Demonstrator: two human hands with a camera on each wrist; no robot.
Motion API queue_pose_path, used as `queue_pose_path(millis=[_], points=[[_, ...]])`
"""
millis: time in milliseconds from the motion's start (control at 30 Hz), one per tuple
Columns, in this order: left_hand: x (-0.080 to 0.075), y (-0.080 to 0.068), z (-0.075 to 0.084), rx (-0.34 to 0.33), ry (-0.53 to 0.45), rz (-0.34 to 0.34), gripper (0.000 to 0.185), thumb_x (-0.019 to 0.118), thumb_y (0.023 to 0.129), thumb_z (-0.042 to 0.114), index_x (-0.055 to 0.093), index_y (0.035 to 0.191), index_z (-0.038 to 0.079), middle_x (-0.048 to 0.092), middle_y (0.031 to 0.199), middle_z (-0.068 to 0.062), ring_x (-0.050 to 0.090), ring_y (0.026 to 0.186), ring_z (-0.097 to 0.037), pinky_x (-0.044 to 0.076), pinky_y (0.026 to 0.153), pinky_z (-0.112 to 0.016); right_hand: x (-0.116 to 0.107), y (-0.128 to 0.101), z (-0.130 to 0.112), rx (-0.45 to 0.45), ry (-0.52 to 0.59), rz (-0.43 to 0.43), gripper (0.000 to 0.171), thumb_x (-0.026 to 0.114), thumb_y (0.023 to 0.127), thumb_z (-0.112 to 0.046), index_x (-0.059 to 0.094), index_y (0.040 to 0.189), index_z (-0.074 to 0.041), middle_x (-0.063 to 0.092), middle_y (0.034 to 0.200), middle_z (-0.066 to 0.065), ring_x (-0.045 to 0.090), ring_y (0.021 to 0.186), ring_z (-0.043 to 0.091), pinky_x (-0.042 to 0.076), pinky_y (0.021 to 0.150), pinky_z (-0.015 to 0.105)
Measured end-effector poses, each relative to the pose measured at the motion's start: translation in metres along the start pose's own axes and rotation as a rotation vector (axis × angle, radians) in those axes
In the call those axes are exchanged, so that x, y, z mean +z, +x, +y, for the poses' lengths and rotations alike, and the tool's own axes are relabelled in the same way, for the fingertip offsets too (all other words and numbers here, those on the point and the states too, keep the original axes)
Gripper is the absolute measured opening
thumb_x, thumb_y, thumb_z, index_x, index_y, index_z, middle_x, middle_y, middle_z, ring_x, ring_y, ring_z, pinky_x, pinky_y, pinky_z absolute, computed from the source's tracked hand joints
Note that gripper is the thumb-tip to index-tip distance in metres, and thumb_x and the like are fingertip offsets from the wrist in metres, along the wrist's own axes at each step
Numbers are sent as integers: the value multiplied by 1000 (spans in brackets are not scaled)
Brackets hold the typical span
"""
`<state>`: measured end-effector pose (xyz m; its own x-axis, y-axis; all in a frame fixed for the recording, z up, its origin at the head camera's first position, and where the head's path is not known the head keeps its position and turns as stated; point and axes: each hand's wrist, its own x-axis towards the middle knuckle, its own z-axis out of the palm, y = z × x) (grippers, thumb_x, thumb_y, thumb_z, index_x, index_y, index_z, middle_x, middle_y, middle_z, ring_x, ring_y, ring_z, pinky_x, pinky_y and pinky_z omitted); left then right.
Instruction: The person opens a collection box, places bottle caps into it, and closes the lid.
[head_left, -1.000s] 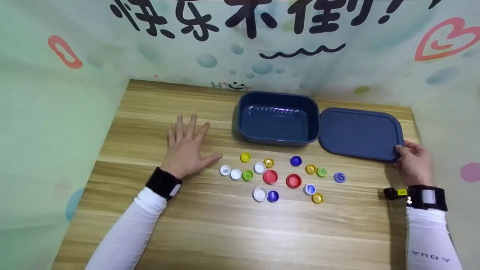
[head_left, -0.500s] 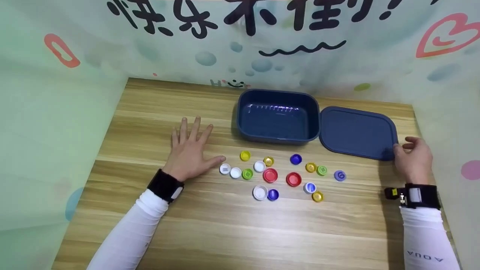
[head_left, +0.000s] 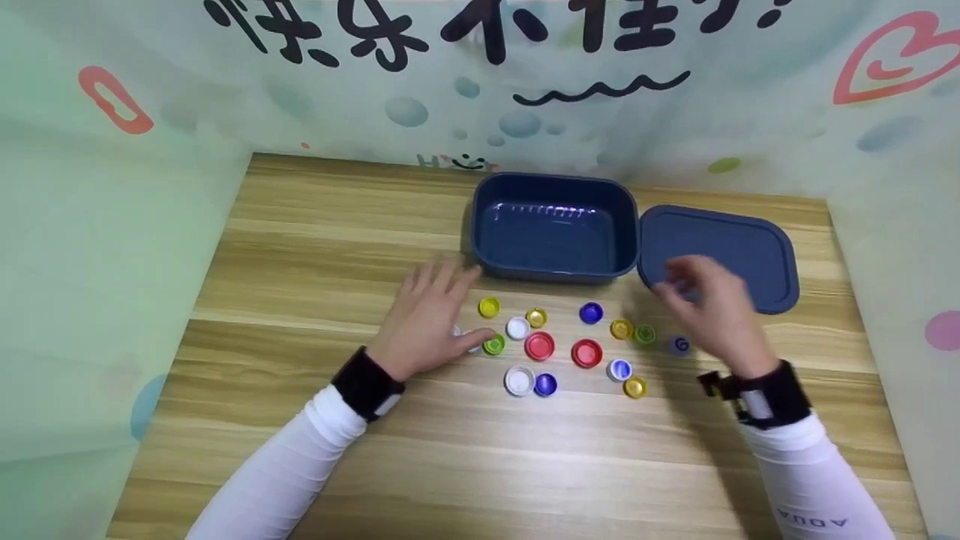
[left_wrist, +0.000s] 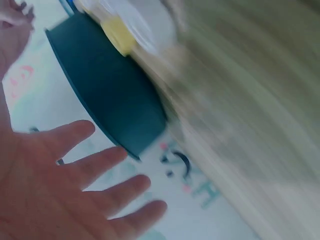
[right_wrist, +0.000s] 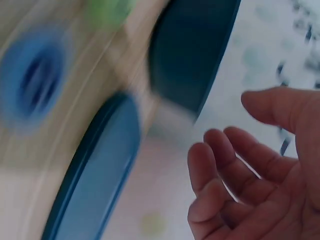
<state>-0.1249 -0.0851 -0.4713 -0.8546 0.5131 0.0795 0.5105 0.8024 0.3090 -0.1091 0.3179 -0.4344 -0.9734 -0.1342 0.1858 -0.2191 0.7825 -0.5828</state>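
My left hand (head_left: 424,322) hovers with spread, straight fingers at the left end of the scattered bottle caps, partly hiding white ones beside a green cap (head_left: 493,344). Its palm (left_wrist: 55,195) holds nothing in the left wrist view. Over the front of the dark blue lid (head_left: 757,255) is my right hand (head_left: 716,315), its fingers loosely bent and nothing between them. Red caps (head_left: 539,346), blue caps (head_left: 591,313), yellow caps (head_left: 489,307) and a large white cap (head_left: 520,381) lie on the table. Behind them stands the open dark blue box (head_left: 555,276).
The lid lies flat against the box's right side. A printed cloth backdrop (head_left: 337,112) rises behind the wooden table (head_left: 480,472) and along both sides. A purple-blue cap (head_left: 679,345) lies at the right end, close to the right wrist.
My right hand has let go of the lid's right edge and moved left above it. My left hand has slid right, over the white caps. The lid has shifted slightly left against the box.
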Motion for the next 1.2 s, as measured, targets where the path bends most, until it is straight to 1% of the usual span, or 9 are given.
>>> queue_pose_path(millis=[100,233,400,500,600,700,1033,1100,1200], points=[[5,4,14,102,-13,24,80,80,92,53,53,153,7,51,154,-18,43,145,-42,34,120,-63,16,1,-22,-90,-8,-94,33,77,96,-8,68,126,4,71,111,18,67,98,33,56,84,50],[12,9,31,207,7,37,64,85,90,39,62,141,8,60,139,-13,52,133,-34,42,115,-54,38,1,-45,-206,-34,-201,39,82,92,-10,68,127,2,71,113,17,66,102,32,57,89,50],[23,17,46,265,79,25,50,87,89,37,70,126,8,61,131,-10,53,127,-31,45,112,-48,65,0,-60,-347,-124,-282,47,89,85,-16,70,124,1,72,108,14,65,101,30,56,92,47],[29,20,52,278,138,20,46,85,90,40,73,120,8,61,129,-10,53,126,-31,46,109,-46,79,-3,-63,-389,-180,-318,46,91,84,-22,72,119,-1,71,102,10,64,94,28,56,88,45],[35,21,55,278,180,22,44,85,90,42,75,118,9,61,127,-9,53,125,-30,48,107,-45,89,-5,-62,-406,-227,-325,42,91,83,-26,74,114,-3,69,98,7,61,91,27,54,87,46],[39,22,56,275,198,21,44,84,91,43,75,119,10,61,127,-9,52,124,-30,48,106,-45,95,-7,-61,-407,-246,-320,40,92,83,-28,74,110,-4,67,96,6,60,92,28,53,87,46],[45,22,56,283,205,12,44,82,92,44,76,119,10,60,126,-9,51,126,-31,46,109,-47,105,-10,-57,-404,-228,-320,32,89,87,-26,74,107,-6,66,93,4,61,91,25,54,85,44],[45,22,57,283,196,-1,42,81,94,44,77,119,10,60,127,-9,50,127,-31,46,109,-47,105,-10,-57,-393,-219,-328,33,89,87,-26,74,108,-5,65,93,4,61,91,24,54,85,43],[40,23,56,283,147,-6,39,79,95,43,77,117,10,60,127,-8,50,128,-30,46,109,-46,100,-9,-60,-368,-194,-334,35,89,87,-26,73,110,-5,65,93,3,60,91,24,53,83,43]])
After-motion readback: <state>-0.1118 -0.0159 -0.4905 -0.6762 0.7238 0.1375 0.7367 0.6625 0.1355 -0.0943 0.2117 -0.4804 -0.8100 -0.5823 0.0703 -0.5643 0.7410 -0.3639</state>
